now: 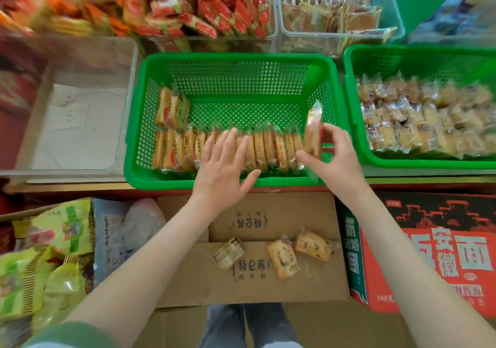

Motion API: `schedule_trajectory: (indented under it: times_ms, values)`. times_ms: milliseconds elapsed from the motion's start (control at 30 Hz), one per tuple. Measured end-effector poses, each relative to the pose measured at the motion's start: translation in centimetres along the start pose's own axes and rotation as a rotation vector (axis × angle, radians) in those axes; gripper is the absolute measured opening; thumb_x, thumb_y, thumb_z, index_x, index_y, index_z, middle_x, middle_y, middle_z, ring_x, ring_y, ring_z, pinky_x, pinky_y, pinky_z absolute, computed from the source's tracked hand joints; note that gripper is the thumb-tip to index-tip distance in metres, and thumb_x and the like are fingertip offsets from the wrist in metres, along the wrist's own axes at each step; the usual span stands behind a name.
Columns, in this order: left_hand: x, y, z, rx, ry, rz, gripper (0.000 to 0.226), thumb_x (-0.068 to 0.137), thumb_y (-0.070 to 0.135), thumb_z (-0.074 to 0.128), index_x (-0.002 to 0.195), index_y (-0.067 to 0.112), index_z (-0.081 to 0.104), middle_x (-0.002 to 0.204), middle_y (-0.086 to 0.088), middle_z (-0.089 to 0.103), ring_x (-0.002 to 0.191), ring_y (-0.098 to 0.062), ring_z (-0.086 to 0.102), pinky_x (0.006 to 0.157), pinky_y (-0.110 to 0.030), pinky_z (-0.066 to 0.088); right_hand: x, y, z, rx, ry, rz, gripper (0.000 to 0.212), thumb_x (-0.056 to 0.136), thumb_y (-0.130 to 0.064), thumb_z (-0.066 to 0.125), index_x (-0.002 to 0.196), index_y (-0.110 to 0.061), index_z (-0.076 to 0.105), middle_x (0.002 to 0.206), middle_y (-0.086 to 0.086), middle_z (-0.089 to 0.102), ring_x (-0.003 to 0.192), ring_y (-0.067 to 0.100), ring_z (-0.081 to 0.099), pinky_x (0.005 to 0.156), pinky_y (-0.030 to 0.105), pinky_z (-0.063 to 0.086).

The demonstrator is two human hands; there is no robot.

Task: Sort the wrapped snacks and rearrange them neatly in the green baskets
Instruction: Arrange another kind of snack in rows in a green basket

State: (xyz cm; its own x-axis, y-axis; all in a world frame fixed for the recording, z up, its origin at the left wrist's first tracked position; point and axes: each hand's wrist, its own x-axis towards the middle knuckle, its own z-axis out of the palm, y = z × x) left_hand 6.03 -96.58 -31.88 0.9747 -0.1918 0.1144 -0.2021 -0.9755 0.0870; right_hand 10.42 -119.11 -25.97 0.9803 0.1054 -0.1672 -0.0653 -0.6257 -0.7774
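Green basket: right hand pinches wrapped snack at row's end.

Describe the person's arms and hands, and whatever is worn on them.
The left hand and right hand are bare: no gloves, rings or watch show. A green sleeve covers the left arm only near the elbow. The right forearm is uncovered to the frame's edge, no sleeve visible.
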Motion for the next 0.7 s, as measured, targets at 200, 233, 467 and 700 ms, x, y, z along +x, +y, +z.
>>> schedule_trajectory:
  times_ms: [200, 233, 467, 700]
  values:
    - [0.2, 0.3, 0.0, -0.007, -0.095, -0.045, 0.068, 0.095, 0.058, 0.026, 0.140, 0.013, 0.047, 0.144, -0.015, 0.046, 0.134, -0.031, 0.041, 0.113, -0.049, 0.025, 6.8, 2.2, 2.2, -0.514, -0.382, 0.452, 0.059, 0.100, -0.035, 0.046, 0.146, -0.001, 0.030, 0.145, 0.021, 0.040, 0.124, 0.032, 0.048, 0.098, 0.041, 0.042]
    - [0.2, 0.3, 0.0, -0.010, -0.092, -0.046, 0.067, 0.095, 0.058, 0.026, 0.140, 0.012, 0.048, 0.144, -0.015, 0.046, 0.134, -0.031, 0.041, 0.113, -0.049, 0.026, 6.7, 1.7, 2.4, -0.543, -0.439, 0.486, 0.054, 0.104, -0.029, 0.037, 0.149, -0.003, 0.022, 0.152, 0.023, 0.028, 0.131, 0.034, 0.043, 0.103, 0.042, 0.039]
    - [-1.0, 0.8, 0.9, -0.136, 0.248, 0.162, 0.040, 0.098, 0.030, 0.046, 0.126, 0.005, 0.059, 0.132, -0.015, 0.057, 0.127, -0.029, 0.050, 0.111, -0.047, 0.031, 0.5, 2.6, 2.7, -0.423, 0.066, -0.039, 0.047, 0.100, -0.023, 0.041, 0.142, -0.002, 0.035, 0.131, 0.018, 0.048, 0.120, 0.026, 0.042, 0.102, 0.036, 0.035]
    - [-10.2, 5.2, 6.9, -0.145, -0.058, 0.647, 0.045, 0.074, 0.013, 0.070, 0.119, 0.017, 0.064, 0.127, -0.006, 0.059, 0.119, -0.023, 0.050, 0.106, -0.040, 0.030, -11.0, 14.4, 6.6, -0.666, -0.314, 0.010, 0.057, 0.088, -0.019, 0.062, 0.139, -0.007, 0.040, 0.130, 0.015, 0.050, 0.118, 0.035, 0.048, 0.098, 0.043, 0.039]
